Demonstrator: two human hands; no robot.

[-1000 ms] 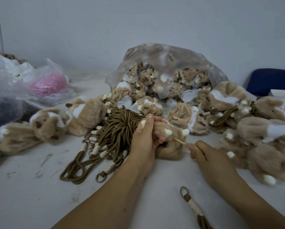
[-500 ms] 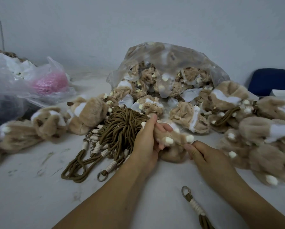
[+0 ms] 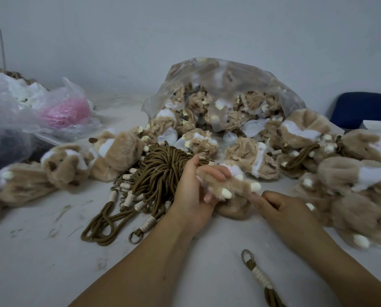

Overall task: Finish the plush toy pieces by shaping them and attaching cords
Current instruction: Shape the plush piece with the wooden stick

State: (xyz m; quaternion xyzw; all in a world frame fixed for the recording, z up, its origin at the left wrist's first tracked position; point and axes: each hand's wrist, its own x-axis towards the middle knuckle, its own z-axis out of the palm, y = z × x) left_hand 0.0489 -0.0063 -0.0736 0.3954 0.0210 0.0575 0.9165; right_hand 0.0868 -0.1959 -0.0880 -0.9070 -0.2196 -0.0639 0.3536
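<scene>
Left hand is gripping the tan, white-toed fuzzy plush piece, bracing it for shaping; right hand is probing its underside, and whether that grip holds anything cannot be told.

Close head-worn view, forward and down

Dim, flat light; blurred edges

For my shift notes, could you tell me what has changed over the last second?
The right hand moved left up to the plush piece, and the thin stick seen between them earlier is out of sight now. The left hand still grips the piece; the cord bundle and the loose cord lie as before.
</scene>
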